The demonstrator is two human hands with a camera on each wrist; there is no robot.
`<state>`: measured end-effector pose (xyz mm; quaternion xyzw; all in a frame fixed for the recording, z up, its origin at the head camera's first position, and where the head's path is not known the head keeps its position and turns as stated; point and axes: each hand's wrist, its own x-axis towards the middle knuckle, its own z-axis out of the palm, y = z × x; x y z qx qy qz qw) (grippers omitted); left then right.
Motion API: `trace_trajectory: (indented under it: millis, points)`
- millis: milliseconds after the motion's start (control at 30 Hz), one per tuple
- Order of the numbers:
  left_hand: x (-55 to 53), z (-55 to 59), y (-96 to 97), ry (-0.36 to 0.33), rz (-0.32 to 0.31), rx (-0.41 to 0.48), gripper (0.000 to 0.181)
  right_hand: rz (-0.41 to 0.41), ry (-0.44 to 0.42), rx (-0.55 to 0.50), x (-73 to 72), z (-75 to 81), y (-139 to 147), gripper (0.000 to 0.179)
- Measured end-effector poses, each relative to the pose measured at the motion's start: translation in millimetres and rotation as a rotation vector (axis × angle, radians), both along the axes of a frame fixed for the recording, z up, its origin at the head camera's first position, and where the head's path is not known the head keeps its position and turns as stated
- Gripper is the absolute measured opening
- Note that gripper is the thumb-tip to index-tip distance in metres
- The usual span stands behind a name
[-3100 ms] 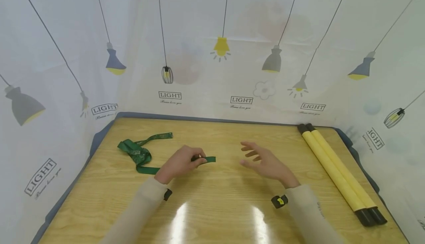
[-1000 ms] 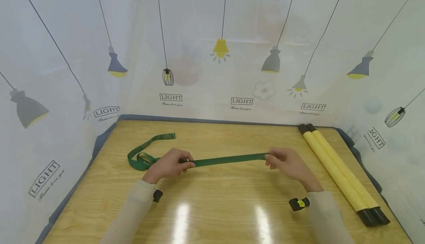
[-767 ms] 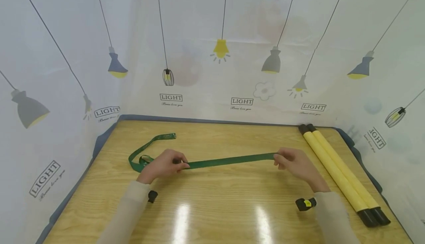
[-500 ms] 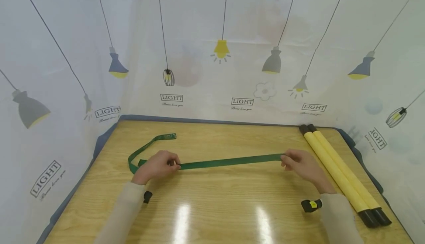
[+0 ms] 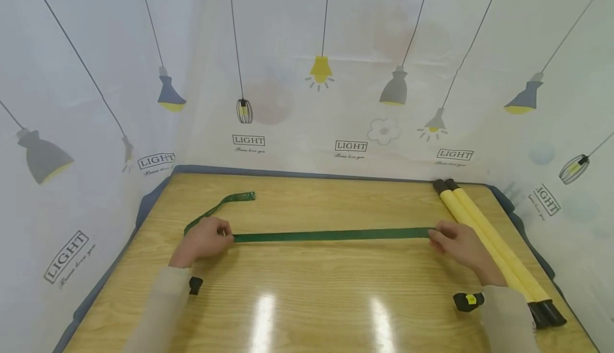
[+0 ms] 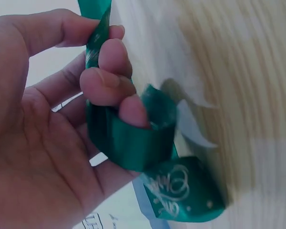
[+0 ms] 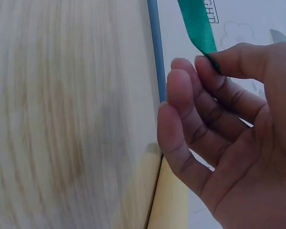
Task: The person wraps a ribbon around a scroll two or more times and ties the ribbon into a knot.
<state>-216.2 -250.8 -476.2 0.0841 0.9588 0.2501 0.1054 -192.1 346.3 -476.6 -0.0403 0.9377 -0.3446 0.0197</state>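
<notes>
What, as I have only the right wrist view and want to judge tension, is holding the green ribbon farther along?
Observer: The left hand holds the green ribbon there.
Operator: Is the length leading to that hand sagging?
Observer: Not noticeably; in the head view it runs nearly straight.
Operator: Does it stop at that hand?
Observer: No, more ribbon shows beyond it, with one end lying on the table.

wide head view, forward and down over wooden table (image 5: pixel 326 281), near wrist views into left hand (image 6: pixel 52 129) and right hand (image 7: pixel 243 152), all sharing green satin ribbon (image 5: pixel 331 234)
</notes>
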Motion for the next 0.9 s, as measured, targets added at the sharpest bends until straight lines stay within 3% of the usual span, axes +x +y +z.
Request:
trace_trajectory:
  millis: [267, 500, 900]
  points:
    - [2.3, 1.0, -10.1, -0.071, 0.029, -0.005, 0.017, 0.000, -0.032, 0.177, 0.8, -11.2, 22.2, 0.032]
    - [1.0, -0.3, -6.7, -0.083, 0.034, -0.005, 0.014, 0.000, -0.086, 0.225, 4.3, -17.3, 33.4, 0.030]
    - [-5.7, -3.5, -2.2, -0.173, 0.026, 0.025, 0.029, -0.027, -0.140, 0.315, 1.6, -7.2, 28.9, 0.028]
